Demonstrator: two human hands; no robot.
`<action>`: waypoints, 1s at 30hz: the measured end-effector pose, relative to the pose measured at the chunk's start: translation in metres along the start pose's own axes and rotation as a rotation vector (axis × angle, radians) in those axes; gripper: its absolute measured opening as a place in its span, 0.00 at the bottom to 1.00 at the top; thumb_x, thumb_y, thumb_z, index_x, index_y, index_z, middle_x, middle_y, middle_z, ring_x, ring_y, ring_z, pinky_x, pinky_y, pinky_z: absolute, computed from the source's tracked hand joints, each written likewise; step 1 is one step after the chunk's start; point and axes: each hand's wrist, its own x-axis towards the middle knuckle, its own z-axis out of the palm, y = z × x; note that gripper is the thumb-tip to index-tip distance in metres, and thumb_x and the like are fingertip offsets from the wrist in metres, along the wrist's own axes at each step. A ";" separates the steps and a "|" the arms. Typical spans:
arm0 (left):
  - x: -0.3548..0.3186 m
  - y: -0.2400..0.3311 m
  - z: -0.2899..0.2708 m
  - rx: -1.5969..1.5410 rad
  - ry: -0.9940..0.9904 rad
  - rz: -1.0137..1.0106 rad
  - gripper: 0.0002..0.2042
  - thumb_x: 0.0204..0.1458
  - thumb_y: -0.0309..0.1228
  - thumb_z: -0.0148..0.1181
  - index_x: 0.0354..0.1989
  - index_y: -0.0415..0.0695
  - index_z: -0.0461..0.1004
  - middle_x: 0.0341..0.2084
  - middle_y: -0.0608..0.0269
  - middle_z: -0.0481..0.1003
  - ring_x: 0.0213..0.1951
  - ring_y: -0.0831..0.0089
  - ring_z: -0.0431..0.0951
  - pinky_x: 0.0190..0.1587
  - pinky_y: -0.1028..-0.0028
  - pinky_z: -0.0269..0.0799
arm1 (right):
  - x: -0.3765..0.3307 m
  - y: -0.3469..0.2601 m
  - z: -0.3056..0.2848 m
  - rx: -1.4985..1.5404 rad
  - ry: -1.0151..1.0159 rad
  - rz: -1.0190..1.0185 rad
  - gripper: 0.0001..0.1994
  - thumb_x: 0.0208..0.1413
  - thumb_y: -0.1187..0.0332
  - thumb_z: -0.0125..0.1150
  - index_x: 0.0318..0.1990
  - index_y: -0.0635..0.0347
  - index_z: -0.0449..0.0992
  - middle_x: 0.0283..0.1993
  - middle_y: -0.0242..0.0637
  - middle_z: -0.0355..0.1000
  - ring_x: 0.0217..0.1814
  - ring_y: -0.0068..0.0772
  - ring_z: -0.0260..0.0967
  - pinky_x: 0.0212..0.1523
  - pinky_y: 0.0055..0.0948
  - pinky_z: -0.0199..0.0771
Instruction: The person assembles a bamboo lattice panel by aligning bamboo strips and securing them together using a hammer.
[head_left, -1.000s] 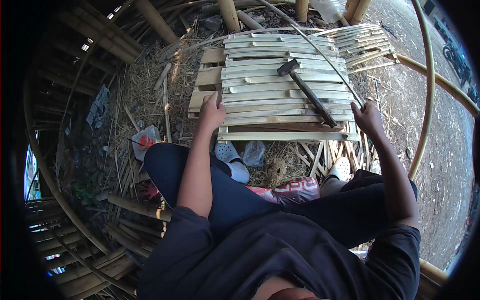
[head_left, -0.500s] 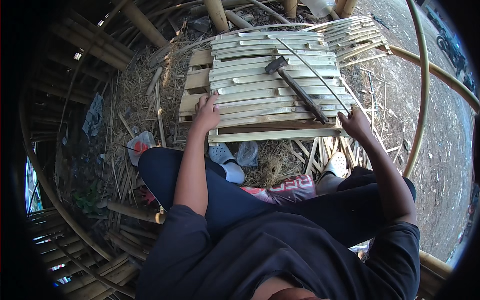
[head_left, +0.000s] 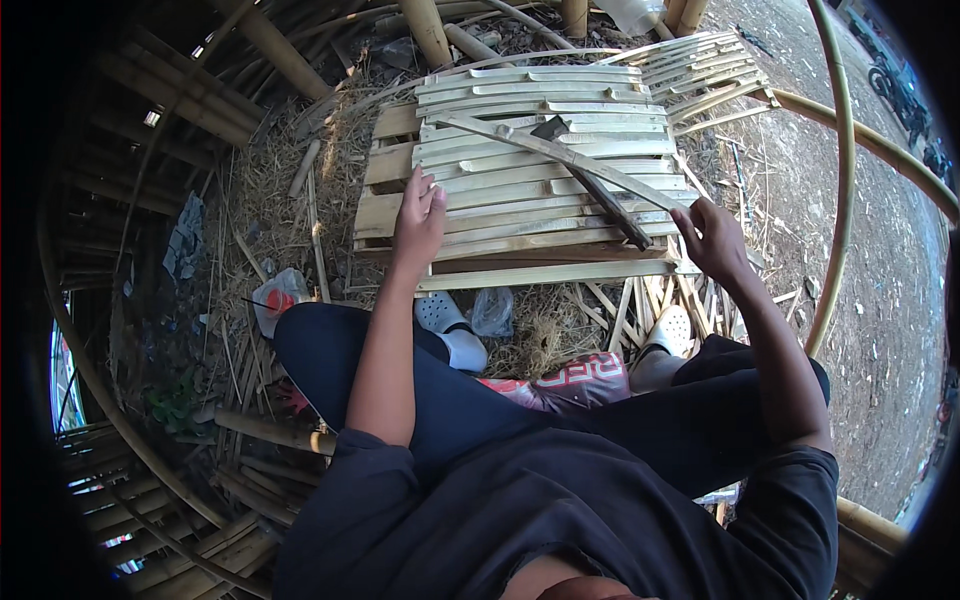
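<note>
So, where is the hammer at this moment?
In the head view, the hammer lies on top of the bamboo slat panel, right of centre, its handle end close to the right hand.

A panel of bamboo slats (head_left: 520, 190) lay on the straw-covered ground (head_left: 280, 190) in front of the seated person. A hammer (head_left: 590, 175) rested on the panel, its head toward the far side and its handle running toward the right near corner. The left hand (head_left: 418, 215) sat on the panel's left near part; the right hand (head_left: 712, 240) was at its right near corner, just beside the handle's end. A second slat panel (head_left: 700, 75) lay behind and to the right. Two clogs (head_left: 445, 320) stood between the panel and the person's legs. A bottle (head_left: 278, 298) lay to the left.
</note>
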 end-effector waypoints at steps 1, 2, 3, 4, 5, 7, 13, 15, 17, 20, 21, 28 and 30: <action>-0.002 0.013 0.001 0.002 0.001 -0.001 0.35 0.68 0.40 0.52 0.75 0.36 0.45 0.69 0.43 0.59 0.69 0.54 0.63 0.63 0.61 0.68 | -0.002 0.002 -0.002 0.017 0.003 -0.028 0.22 0.62 0.52 0.62 0.28 0.63 0.72 0.25 0.46 0.73 0.29 0.51 0.73 0.32 0.44 0.69; -0.006 0.024 -0.001 -0.093 -0.040 0.021 0.35 0.68 0.41 0.52 0.75 0.36 0.46 0.66 0.44 0.63 0.65 0.57 0.68 0.58 0.65 0.72 | -0.003 0.002 -0.002 0.003 0.005 -0.045 0.21 0.61 0.52 0.63 0.28 0.63 0.73 0.26 0.46 0.73 0.29 0.51 0.74 0.32 0.43 0.70; -0.008 0.031 -0.001 -0.189 -0.081 0.043 0.35 0.68 0.42 0.52 0.75 0.37 0.46 0.63 0.45 0.66 0.61 0.60 0.73 0.53 0.69 0.76 | -0.004 0.002 -0.002 0.008 0.002 -0.050 0.21 0.61 0.52 0.63 0.28 0.63 0.73 0.26 0.46 0.73 0.29 0.51 0.74 0.32 0.43 0.70; -0.009 0.033 -0.001 -0.186 -0.074 0.042 0.35 0.68 0.42 0.52 0.75 0.37 0.46 0.63 0.45 0.66 0.61 0.60 0.73 0.53 0.69 0.76 | -0.004 0.002 -0.003 0.020 0.015 -0.088 0.20 0.61 0.53 0.64 0.29 0.63 0.73 0.26 0.46 0.74 0.29 0.51 0.74 0.32 0.43 0.71; -0.010 0.035 0.000 -0.191 -0.039 0.092 0.34 0.67 0.40 0.55 0.74 0.37 0.48 0.62 0.45 0.68 0.57 0.62 0.76 0.50 0.72 0.76 | -0.004 0.003 -0.004 0.032 0.029 -0.125 0.20 0.61 0.54 0.64 0.29 0.63 0.73 0.26 0.46 0.75 0.30 0.51 0.75 0.32 0.42 0.72; -0.012 0.039 0.000 -0.194 -0.002 0.141 0.34 0.65 0.39 0.57 0.74 0.38 0.50 0.60 0.46 0.69 0.54 0.65 0.78 0.46 0.74 0.77 | -0.004 0.002 -0.008 0.041 0.016 -0.142 0.19 0.60 0.54 0.65 0.30 0.62 0.73 0.26 0.46 0.75 0.29 0.51 0.76 0.32 0.42 0.72; -0.017 0.047 -0.004 0.320 0.288 0.337 0.25 0.56 0.38 0.69 0.59 0.39 0.74 0.39 0.54 0.79 0.31 0.74 0.81 0.31 0.72 0.76 | -0.002 0.013 -0.021 0.030 0.108 -0.275 0.16 0.57 0.58 0.69 0.30 0.60 0.73 0.27 0.42 0.75 0.29 0.49 0.76 0.31 0.41 0.72; -0.021 0.054 -0.005 0.450 0.277 0.313 0.20 0.56 0.37 0.69 0.52 0.37 0.78 0.33 0.54 0.81 0.28 0.74 0.81 0.34 0.74 0.76 | -0.003 0.014 -0.026 -0.007 0.137 -0.292 0.15 0.55 0.59 0.70 0.30 0.59 0.73 0.27 0.38 0.74 0.29 0.45 0.75 0.31 0.38 0.71; -0.023 0.060 -0.002 0.474 0.279 0.320 0.21 0.55 0.39 0.70 0.51 0.37 0.78 0.32 0.55 0.80 0.26 0.73 0.80 0.32 0.73 0.76 | -0.004 0.014 -0.031 -0.023 0.177 -0.316 0.14 0.54 0.59 0.71 0.30 0.57 0.73 0.27 0.35 0.73 0.29 0.41 0.74 0.31 0.37 0.71; -0.024 0.057 -0.002 0.559 0.278 0.347 0.22 0.55 0.43 0.69 0.50 0.37 0.79 0.29 0.56 0.79 0.23 0.71 0.79 0.29 0.70 0.76 | -0.005 0.010 -0.037 -0.055 0.187 -0.323 0.15 0.53 0.58 0.72 0.29 0.56 0.73 0.28 0.33 0.73 0.30 0.38 0.75 0.31 0.36 0.70; -0.024 0.056 -0.002 0.618 0.275 0.367 0.22 0.55 0.44 0.68 0.50 0.38 0.79 0.28 0.58 0.79 0.22 0.71 0.79 0.29 0.69 0.76 | -0.005 0.008 -0.040 -0.085 0.188 -0.326 0.15 0.53 0.58 0.72 0.29 0.56 0.73 0.27 0.32 0.73 0.30 0.37 0.75 0.31 0.35 0.70; -0.023 0.058 -0.004 0.795 0.273 0.308 0.19 0.60 0.48 0.60 0.35 0.41 0.77 0.22 0.60 0.77 0.22 0.62 0.79 0.27 0.63 0.74 | -0.006 0.004 -0.051 -0.109 0.261 -0.378 0.17 0.50 0.54 0.74 0.28 0.54 0.72 0.26 0.30 0.71 0.30 0.34 0.74 0.31 0.35 0.70; -0.023 0.058 -0.006 0.834 0.282 0.349 0.20 0.62 0.48 0.56 0.29 0.42 0.71 0.22 0.57 0.77 0.25 0.54 0.79 0.28 0.58 0.73 | -0.006 0.001 -0.054 -0.128 0.229 -0.386 0.19 0.48 0.51 0.75 0.27 0.53 0.71 0.26 0.29 0.71 0.29 0.34 0.74 0.31 0.34 0.71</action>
